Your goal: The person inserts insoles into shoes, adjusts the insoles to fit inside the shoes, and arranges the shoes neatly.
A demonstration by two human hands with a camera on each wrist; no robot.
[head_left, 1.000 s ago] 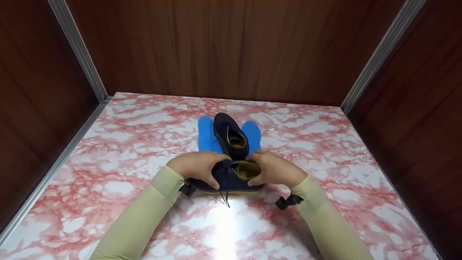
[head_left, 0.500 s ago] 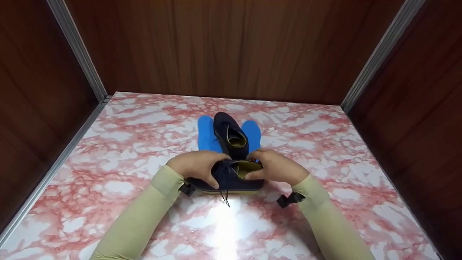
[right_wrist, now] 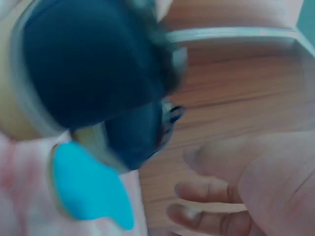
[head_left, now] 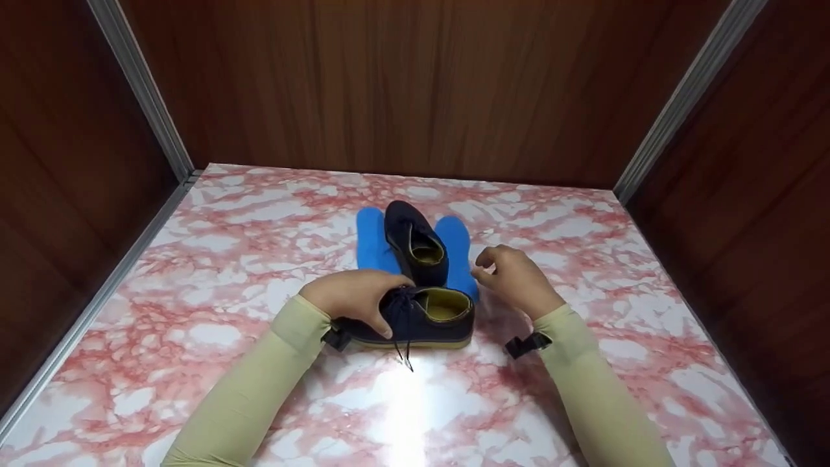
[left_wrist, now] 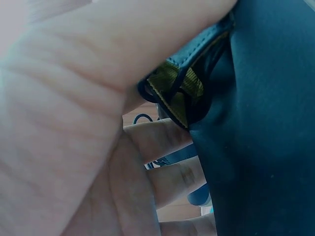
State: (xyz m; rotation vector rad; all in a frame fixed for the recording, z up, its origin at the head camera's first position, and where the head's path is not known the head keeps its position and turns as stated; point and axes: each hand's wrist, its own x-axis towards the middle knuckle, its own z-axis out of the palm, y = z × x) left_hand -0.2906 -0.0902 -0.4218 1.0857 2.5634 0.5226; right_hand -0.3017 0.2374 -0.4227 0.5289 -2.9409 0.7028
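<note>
At centre sat the near shoe (head_left: 444,332), its front gripped by the left hand (head_left: 355,298), probably for steadying. At two, the right hand (head_left: 517,277) hung loose and empty; at twelve stood the far shoe (head_left: 408,237), insoles (head_left: 456,243) either side.

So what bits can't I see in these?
Head view: toe of the front shoe, mostly covered by the left hand.
Head view: near end of the left blue insole, behind that hand.
Left wrist view: fingertips, behind the shoe.
Right wrist view: same shoe, blurred, cut by the top edge.
</note>
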